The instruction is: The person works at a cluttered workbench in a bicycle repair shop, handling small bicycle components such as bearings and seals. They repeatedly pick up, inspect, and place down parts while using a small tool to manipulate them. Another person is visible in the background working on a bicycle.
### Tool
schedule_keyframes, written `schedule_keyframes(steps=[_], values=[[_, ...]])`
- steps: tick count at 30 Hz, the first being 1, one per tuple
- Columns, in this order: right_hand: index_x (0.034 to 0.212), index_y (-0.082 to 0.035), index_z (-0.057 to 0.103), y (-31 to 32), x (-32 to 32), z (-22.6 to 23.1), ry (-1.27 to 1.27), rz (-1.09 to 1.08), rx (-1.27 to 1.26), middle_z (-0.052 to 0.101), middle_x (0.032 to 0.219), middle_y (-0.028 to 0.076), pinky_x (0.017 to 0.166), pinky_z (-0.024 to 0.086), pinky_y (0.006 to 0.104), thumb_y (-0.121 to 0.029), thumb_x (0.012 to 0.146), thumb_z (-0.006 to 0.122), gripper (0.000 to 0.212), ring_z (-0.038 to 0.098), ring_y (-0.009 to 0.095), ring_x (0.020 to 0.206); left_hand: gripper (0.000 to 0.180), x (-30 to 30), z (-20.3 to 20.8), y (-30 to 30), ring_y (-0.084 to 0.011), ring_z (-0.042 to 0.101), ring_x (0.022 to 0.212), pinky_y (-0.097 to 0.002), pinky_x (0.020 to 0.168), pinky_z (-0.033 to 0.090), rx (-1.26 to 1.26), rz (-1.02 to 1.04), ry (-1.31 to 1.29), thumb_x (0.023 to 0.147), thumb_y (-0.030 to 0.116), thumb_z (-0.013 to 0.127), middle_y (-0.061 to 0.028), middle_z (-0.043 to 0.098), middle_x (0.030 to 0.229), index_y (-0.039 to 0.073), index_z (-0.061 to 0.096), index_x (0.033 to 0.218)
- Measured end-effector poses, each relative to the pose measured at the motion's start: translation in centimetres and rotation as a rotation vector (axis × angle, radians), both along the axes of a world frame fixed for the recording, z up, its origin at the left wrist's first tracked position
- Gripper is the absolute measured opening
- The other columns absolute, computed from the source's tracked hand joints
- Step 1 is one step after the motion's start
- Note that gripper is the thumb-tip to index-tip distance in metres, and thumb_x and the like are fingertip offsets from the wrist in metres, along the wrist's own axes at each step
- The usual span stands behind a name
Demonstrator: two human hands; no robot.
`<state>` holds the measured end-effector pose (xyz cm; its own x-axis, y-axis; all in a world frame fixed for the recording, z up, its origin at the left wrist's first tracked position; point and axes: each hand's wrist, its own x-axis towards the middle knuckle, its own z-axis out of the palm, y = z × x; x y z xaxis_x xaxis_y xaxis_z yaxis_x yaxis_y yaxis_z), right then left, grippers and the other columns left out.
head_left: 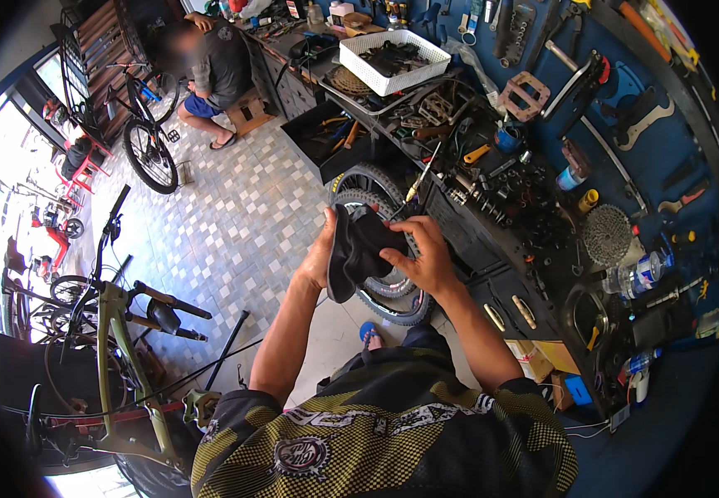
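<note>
A black soft piece with a flat, curved rim is held near the middle of the frame, just above the person's forearms. The left hand grips it along its left edge, most of the fingers hidden behind it. The right hand has its thumb and bent fingers pinching the right side.

Beyond and below the piece, partly covered by it, bicycle wheels lean beside the dark cabinets. A blue slipper shows on the person's foot just under them.

A cluttered surface runs down the right of the frame, with a white basket of dark parts toward the top, a tan pedal and a round gear cluster further down. An open drawer with tools juts out at top centre.

At left stands an olive bicycle frame. In the upper left, another person sits low beside a bicycle on the tiled floor.
</note>
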<state>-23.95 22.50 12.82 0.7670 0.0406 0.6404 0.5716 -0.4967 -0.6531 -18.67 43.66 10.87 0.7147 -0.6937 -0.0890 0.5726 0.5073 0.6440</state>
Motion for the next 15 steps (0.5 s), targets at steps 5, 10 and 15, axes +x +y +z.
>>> schedule_keyframes(steps=[5, 10, 15], values=[[0.101, -0.009, 0.072, 0.1, -0.2, -0.8, 0.058, -0.009, -0.278, 0.069, 0.092, 0.007, 0.085, 0.050, 0.0386, -0.031, 0.085, 0.082, 0.028, 0.065, 0.027, 0.089, 0.099, -0.2, -0.4, -1.0, -0.0308, 0.057, 0.133, -0.0436, 0.112, 0.048, -0.008, -0.014, 0.029, 0.093, 0.082, 0.027, -0.0177, 0.056, 0.145, 0.007, 0.035, 0.157], [0.084, -0.002, 0.069, -2.1, -0.5, -0.7, 0.523, 0.087, 0.227, 0.063, 0.065, 0.003, 0.056, 0.044, 0.0298, -0.031, 0.093, 0.077, 0.032, 0.055, 0.010, 0.059, 0.102, 0.5, -2.2, -0.1, -0.0321, 0.056, 0.134, -0.0434, 0.113, 0.046, 0.046, -0.039, 0.025, 0.093, 0.082, 0.026, -0.0219, 0.053, 0.147, 0.004, 0.031, 0.159], [0.082, -0.008, 0.067, -6.5, 0.2, -1.7, 0.721, 0.093, 0.457, 0.058, 0.075, -0.009, 0.066, 0.041, 0.0230, -0.033, 0.102, 0.068, 0.031, 0.050, 0.003, 0.073, 0.105, 2.3, -10.3, 3.2, -0.0444, 0.038, 0.147, -0.0589, 0.118, 0.033, 1.306, 0.032, -0.538, 0.092, 0.081, 0.042, -0.0320, 0.033, 0.160, 0.008, 0.017, 0.164]])
